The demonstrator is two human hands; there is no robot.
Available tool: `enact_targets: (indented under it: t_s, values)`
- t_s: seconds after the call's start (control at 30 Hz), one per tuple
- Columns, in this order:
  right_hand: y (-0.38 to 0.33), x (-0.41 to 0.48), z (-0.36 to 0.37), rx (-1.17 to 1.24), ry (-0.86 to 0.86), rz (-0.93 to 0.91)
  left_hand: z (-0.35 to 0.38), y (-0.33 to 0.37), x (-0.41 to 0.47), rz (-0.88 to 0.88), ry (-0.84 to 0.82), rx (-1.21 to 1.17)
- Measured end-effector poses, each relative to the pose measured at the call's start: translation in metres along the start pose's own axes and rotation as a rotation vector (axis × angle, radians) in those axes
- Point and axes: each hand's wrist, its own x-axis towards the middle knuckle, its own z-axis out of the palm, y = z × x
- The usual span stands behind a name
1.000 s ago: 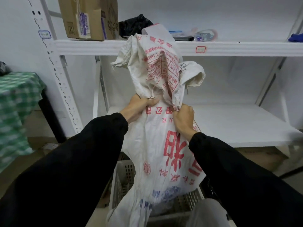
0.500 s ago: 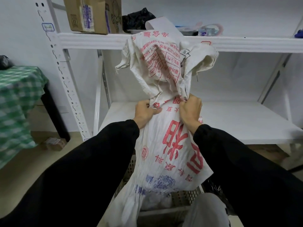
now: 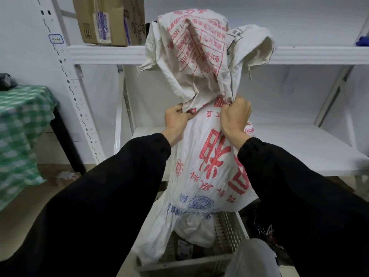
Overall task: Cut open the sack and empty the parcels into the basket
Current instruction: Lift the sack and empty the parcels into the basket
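At 9 o'clock a green checked cloth [image 3: 22,126] drapes a desk. At 11 o'clock a cardboard box [image 3: 107,19] stands on the upper white shelf [image 3: 103,53].

In the middle the sack [image 3: 207,156] hangs upside down, its mouth down at 6 o'clock inside the basket [image 3: 227,230]. The left hand [image 3: 176,118] has its fingers curled round a fold on the sack's left side. The right hand [image 3: 235,116] clenches a bunch of cloth in a fist just right of centre. Above both hands, towards 12 o'clock, the sack's slack closed end flops over in limp folds.

The sack is woven plastic cloth, white with red and blue print, creased and thin. It looks soft, light once emptied, and rather slick, so a gathered fistful holds better than a flat pinch. I judge the best hold is high up, near the closed end, so that shaking sends the load downward.

The basket is stiff pale plastic with perforated walls. Below the sack's mouth lies what seems a soft white parcel [image 3: 196,231], pouch-like and not fragile.
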Motion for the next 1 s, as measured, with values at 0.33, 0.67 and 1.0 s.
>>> enact_targets:
  t_s: [0.33, 0.67, 1.0]
  values:
    - [0.007, -0.017, 0.018, -0.012, -0.16, -0.17, -0.021, -0.035, -0.013, -0.244, -0.007, -0.278]
    - [0.035, -0.048, 0.029, 0.133, -0.621, -0.114, -0.059, -0.078, -0.017, -0.304, 0.024, -0.204]
    - [0.03, -0.007, 0.008, -0.148, -0.295, -0.025, -0.056, -0.044, 0.005, -0.232, -0.002, -0.108]
